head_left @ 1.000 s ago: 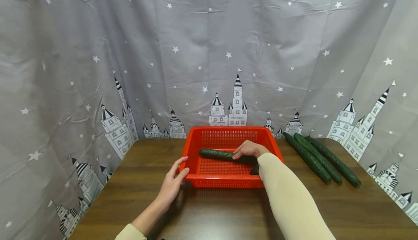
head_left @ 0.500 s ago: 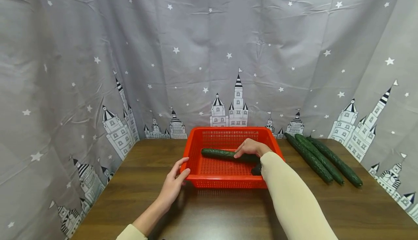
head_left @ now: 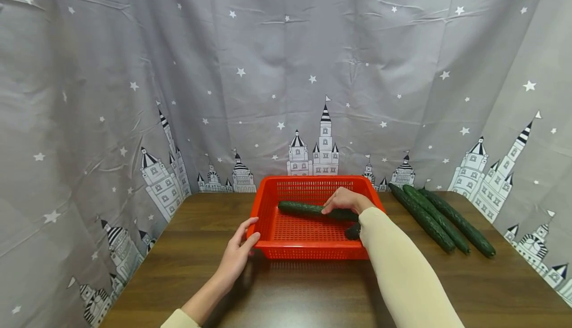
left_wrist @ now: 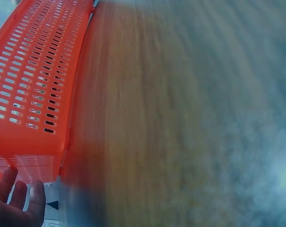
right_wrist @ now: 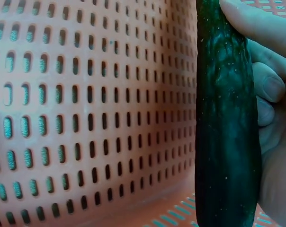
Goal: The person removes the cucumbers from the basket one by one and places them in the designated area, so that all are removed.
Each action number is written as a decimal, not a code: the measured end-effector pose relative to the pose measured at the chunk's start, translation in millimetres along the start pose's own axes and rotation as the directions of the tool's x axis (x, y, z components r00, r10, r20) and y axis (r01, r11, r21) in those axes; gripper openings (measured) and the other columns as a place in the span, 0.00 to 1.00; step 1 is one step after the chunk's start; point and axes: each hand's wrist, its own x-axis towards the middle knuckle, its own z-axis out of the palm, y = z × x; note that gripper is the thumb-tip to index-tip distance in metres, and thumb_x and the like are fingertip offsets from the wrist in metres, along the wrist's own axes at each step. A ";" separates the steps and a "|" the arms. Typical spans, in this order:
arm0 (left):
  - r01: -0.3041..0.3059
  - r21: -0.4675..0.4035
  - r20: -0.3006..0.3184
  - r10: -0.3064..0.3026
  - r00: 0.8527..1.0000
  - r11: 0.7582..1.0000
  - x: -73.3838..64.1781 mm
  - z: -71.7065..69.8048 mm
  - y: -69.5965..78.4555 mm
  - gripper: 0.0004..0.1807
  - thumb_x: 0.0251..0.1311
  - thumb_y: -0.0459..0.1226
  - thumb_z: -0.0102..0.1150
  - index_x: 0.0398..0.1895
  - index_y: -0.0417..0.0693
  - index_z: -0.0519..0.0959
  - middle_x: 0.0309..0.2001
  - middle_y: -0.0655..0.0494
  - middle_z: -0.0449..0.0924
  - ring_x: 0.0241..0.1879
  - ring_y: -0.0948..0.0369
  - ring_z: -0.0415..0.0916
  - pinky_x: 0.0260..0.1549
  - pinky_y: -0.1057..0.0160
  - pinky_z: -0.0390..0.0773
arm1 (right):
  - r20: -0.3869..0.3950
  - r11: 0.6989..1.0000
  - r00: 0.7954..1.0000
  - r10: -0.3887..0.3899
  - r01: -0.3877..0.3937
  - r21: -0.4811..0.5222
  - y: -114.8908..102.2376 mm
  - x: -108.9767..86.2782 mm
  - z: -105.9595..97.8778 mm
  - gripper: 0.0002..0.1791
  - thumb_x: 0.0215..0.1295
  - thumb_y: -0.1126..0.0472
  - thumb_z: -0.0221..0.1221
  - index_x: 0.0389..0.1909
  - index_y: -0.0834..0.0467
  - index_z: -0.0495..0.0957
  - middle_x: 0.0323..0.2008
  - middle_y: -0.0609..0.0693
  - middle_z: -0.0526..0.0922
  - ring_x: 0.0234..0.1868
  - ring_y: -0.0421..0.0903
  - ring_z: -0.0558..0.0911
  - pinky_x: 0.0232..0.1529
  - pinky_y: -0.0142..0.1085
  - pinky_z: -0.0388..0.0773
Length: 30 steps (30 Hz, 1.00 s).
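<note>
A red perforated plastic basket point(head_left: 308, 244) stands on the wooden table. Inside it, my right hand point(head_left: 344, 200) grips a long dark green cucumber point(head_left: 299, 208) from above, near its middle. The right wrist view has this cucumber point(right_wrist: 228, 123) upright in the picture, with the thumb and curled fingers point(right_wrist: 271, 87) along one side. My left hand point(head_left: 236, 249) holds the basket's front left corner, its thumb and index fingertip at the rim. Several fingers of that hand point(left_wrist: 20, 203) show against the outer wall in the left wrist view.
Three more cucumbers point(head_left: 440, 219) lie side by side on the table point(head_left: 201, 229), right of the basket. A grey curtain point(head_left: 286, 70) printed with stars and castles hangs behind. A black object point(head_left: 353, 231) shows below the right wrist.
My right hand and the cucumber have shifted slightly right and up inside the basket. The left hand stays at the basket's corner, and the other cucumbers lie as before.
</note>
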 end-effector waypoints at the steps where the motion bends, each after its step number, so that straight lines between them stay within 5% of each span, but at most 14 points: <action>1: 0.000 0.000 0.000 0.000 1.000 1.000 0.1 0.2 0.1 0.23 0.73 0.41 0.55 0.69 0.60 0.70 0.56 0.43 0.76 0.45 0.56 0.74 0.42 0.58 0.76 | -0.001 1.000 1.000 -0.006 0.006 0.000 -0.6 -0.2 -1.3 0.14 0.54 0.58 0.73 0.40 0.60 0.90 0.44 0.52 0.90 0.56 0.48 0.82 0.59 0.43 0.76; 16: -0.006 0.002 -0.011 0.006 1.000 1.000 0.4 1.4 -0.3 0.23 0.73 0.39 0.55 0.69 0.59 0.70 0.53 0.42 0.78 0.43 0.58 0.75 0.41 0.57 0.76 | -0.032 0.999 0.998 -0.050 0.050 -0.004 -6.1 -2.0 -22.8 0.16 0.54 0.58 0.73 0.42 0.60 0.89 0.46 0.53 0.89 0.54 0.48 0.83 0.53 0.39 0.80; 24: -0.007 0.006 -0.012 0.007 1.000 1.000 1.0 1.8 -1.1 0.23 0.73 0.39 0.55 0.70 0.58 0.70 0.52 0.42 0.78 0.42 0.59 0.75 0.41 0.57 0.76 | -0.016 0.998 0.998 -0.054 0.055 0.018 -14.9 -6.1 -37.3 0.16 0.57 0.58 0.71 0.45 0.61 0.88 0.46 0.55 0.88 0.40 0.40 0.82 0.39 0.33 0.78; 30: -0.010 0.003 -0.013 0.010 1.000 1.000 0.8 1.6 -1.4 0.23 0.73 0.40 0.55 0.69 0.58 0.70 0.53 0.42 0.78 0.42 0.59 0.75 0.40 0.58 0.76 | -0.043 0.997 0.997 -0.071 0.071 0.000 -19.5 -6.1 -48.8 0.17 0.55 0.58 0.72 0.45 0.62 0.88 0.50 0.56 0.87 0.49 0.44 0.81 0.48 0.36 0.79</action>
